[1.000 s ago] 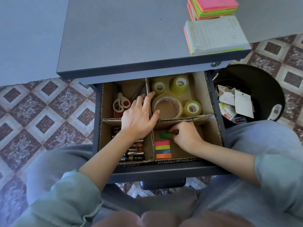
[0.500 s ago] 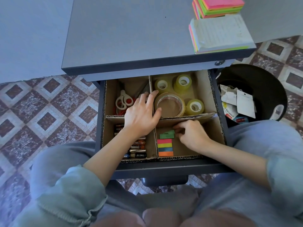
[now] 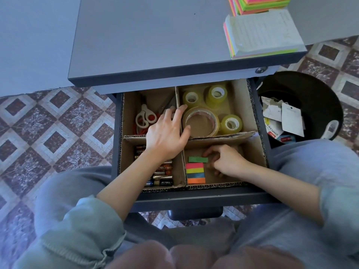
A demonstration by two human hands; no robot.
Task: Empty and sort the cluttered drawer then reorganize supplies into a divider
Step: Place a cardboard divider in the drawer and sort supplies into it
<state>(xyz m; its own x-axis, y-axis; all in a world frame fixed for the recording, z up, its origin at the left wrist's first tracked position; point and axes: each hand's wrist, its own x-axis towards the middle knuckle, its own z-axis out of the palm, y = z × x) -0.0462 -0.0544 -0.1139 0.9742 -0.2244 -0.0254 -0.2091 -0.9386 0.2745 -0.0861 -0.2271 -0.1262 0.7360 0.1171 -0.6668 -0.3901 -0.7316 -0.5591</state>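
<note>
Seen from above, an open drawer [image 3: 194,197] under a grey tabletop [image 3: 155,35] holds a cardboard divider [image 3: 219,135] with four compartments. Scissors [image 3: 144,118] lie back left, tape rolls [image 3: 216,95] back right, batteries [image 3: 163,181] front left. In the front right compartment a green strip [image 3: 197,159] lies just behind a stack of coloured flags [image 3: 195,173]. The left hand [image 3: 167,136] rests flat across the divider's centre crossing, its grip released and fingers spread, apparently steadying the cardboard. The right hand [image 3: 227,162] sits with curled fingers at the green strip's right end; whether its grip pinches the strip or merely touches it cannot be told. Sorting looks nearly finished. The risks seem small: the light strip could stick to a fingertip and lift away crooked as the hand withdraws, or the left hand's weight could bow the thin cross wall, which already looks uneven, and let flags or tape slide beneath it. Sticky note pads [image 3: 260,33] on the tabletop edge await a place.
</note>
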